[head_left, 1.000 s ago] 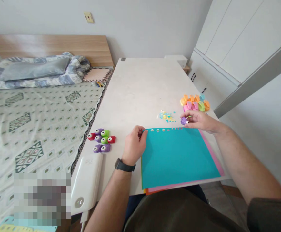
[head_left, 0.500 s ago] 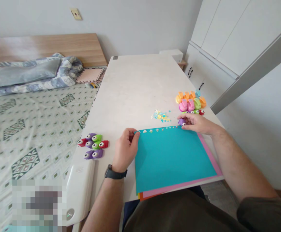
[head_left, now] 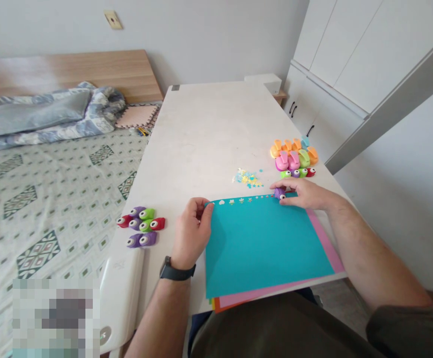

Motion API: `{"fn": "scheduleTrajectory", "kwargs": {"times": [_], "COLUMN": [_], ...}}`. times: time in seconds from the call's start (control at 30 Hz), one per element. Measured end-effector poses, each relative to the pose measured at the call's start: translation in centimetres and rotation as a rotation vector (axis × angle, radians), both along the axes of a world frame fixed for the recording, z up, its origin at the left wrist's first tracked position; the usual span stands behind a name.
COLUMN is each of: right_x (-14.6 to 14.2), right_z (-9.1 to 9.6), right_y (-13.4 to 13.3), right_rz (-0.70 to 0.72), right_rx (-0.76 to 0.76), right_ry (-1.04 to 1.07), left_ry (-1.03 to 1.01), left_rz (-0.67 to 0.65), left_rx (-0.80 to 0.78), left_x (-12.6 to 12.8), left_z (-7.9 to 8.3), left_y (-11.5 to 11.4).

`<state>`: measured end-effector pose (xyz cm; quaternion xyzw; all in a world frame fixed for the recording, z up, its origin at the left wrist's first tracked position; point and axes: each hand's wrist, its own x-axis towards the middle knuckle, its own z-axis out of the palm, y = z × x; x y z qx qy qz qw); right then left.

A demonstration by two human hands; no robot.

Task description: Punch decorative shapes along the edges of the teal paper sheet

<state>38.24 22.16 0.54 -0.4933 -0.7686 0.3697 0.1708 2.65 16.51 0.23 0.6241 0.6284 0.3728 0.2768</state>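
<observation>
A teal sheet of paper [head_left: 264,243] lies in front of me, with a row of small punched shapes along its far edge. My left hand [head_left: 196,231] pinches the sheet's far left corner between thumb and fingers. At the far edge, toward the right, a small purple craft punch [head_left: 279,193] sits on the paper. My right hand [head_left: 302,194] grips that punch between thumb and fingers. Beneath the teal sheet, a pink sheet [head_left: 326,243] and other coloured sheets stick out. Punched-out paper bits [head_left: 248,178] lie in a small pile beyond the far edge.
Small purple, green and red punches [head_left: 141,226] stand in a group on the left. Larger orange, pink and green lever punches [head_left: 294,154] stand at the right, behind a row of small ones. The white table [head_left: 216,124] borders a bed [head_left: 70,189] and white cabinets [head_left: 343,64].
The purple punch and my right hand have shifted slightly nearer, so the punch now overlaps the paper's far edge. My left hand keeps its hold on the corner.
</observation>
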Motion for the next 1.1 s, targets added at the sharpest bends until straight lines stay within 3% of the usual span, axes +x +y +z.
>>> {"fn": "scheduleTrajectory", "kwargs": {"times": [0.13,0.37,1.1], "right_x": [-0.31,-0.73,-1.03], "right_z": [0.05,0.63,0.49], "right_y": [-0.20,-0.40,-0.95], "right_rz": [-0.004,0.122,0.107], "right_rx": [-0.050,-0.051,-0.022], "right_ry": [0.031,0.007,-0.045], "left_ry": [-0.006,0.016,0.052], "left_rz": [0.015,0.046,0.072], "left_rx": [0.012,0.044,0.060], "left_x": [0.02,0.10,0.30], "left_z": [-0.19,-0.24,0.20], "left_y": [-0.01,-0.02,-0.27]}}
